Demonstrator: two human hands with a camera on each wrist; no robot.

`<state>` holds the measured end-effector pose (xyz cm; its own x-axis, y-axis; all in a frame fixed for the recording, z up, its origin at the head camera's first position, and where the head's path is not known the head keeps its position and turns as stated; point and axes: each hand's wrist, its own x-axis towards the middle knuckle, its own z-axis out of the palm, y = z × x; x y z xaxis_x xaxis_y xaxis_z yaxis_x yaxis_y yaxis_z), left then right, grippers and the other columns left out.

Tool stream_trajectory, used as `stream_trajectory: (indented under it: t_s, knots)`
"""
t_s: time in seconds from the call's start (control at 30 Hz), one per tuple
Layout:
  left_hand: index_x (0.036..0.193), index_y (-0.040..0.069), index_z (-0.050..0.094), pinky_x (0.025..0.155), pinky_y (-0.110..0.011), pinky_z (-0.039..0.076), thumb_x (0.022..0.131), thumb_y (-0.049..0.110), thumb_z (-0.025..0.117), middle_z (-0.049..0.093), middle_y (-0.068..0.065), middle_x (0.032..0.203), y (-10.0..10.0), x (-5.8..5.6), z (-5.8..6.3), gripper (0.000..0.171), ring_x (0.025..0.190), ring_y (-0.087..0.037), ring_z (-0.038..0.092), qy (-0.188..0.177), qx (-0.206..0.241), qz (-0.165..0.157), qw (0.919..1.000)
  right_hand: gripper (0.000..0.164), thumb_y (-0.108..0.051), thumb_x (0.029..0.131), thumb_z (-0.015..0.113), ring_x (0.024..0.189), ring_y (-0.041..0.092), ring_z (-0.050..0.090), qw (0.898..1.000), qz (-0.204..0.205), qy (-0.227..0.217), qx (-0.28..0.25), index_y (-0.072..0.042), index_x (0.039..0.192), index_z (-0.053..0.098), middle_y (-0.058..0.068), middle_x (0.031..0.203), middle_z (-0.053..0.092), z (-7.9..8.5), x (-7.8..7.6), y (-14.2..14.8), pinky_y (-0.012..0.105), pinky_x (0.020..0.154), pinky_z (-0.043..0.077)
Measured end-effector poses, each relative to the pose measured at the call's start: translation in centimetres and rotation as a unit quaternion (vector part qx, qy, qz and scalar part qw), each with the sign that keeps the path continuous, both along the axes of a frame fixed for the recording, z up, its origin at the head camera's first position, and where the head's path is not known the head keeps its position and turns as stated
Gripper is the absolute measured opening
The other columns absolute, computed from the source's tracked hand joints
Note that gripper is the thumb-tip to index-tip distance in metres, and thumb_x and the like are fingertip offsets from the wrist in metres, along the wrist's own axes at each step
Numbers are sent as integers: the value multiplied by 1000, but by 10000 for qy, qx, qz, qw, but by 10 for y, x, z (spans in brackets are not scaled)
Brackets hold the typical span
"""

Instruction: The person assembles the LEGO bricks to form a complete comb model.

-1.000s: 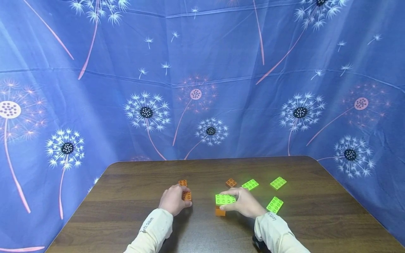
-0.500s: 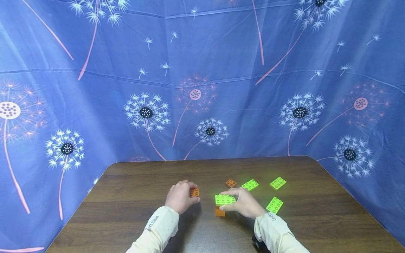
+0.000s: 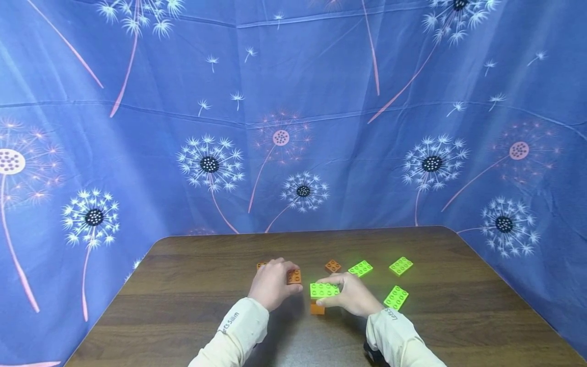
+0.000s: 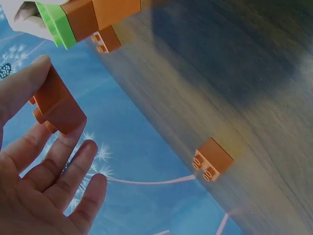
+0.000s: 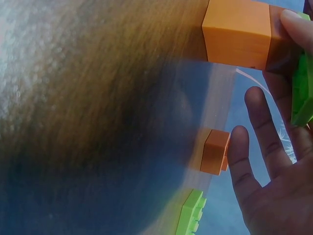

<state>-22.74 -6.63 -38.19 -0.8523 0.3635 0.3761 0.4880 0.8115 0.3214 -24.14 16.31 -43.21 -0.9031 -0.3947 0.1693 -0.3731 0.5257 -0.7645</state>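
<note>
Curtain (image 3: pixel 243 127): Blue cloth printed with dandelions hangs beyond the far edge of the bench (image 3: pixel 202 285).
Bench: Dark wood with rounded far corners runs broad from the left hand (image 3: pixel 272 286) to the left edge, and from the green bricks (image 3: pixel 396 297) to the right one.
Right hand (image 3: pixel 352 294): Its thumb and fingers (image 5: pixel 259 110) grip the stack (image 3: pixel 317 309), parted to its width; two fingers spread free.
Left hand: Thumb and fingers (image 4: pixel 90 159) pinch an orange brick (image 3: pixel 294 276), parted only to its width, the lower fingers standing away.
Stack: Upright at mid-bench, an orange block, a darker one and a green top (image 3: pixel 324 290) overhanging rightward; a narrow gap separates it from the pinched brick.
Green bricks: Three lie studs up at right, one just beyond the right sleeve (image 3: pixel 392 326), two nearer the far edge.
Loose orange bricks: One (image 3: pixel 333 265) sits behind the stack; another (image 3: pixel 261 265), partly hidden, behind the left hand.
</note>
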Motion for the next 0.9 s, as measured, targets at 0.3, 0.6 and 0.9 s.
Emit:
stream_trajectory:
  t_s: [0.3, 0.6, 0.9]
  knots:
    - [105, 11, 77, 78, -42, 52, 76, 24, 89, 71, -1, 92, 13, 1, 2, 34, 88, -22, 66, -104, 10, -171, 9998, 46, -23, 75, 90, 109, 34, 64, 9999, 102, 31, 20, -7, 116, 76, 8, 114, 74, -1, -1, 0, 54, 94, 50]
    - [105, 14, 78, 76, -36, 51, 74, 27, 90, 71, 2, 90, 24, 2, 3, 35, 85, -19, 66, -71, -101, -209, 9997, 48, -25, 75, 90, 117, 40, 61, 9999, -14, -108, 65, -9, 118, 75, 12, 121, 72, 1, 2, 1, 63, 100, 45]
    - [103, 15, 78, 72, -32, 50, 72, 26, 91, 70, 3, 88, 30, 2, 1, 35, 81, -15, 64, -28, -43, -277, 9996, 52, -27, 73, 91, 117, 40, 59, 9995, -246, -171, 135, -7, 119, 74, 13, 122, 71, -1, 1, 0, 66, 101, 42]
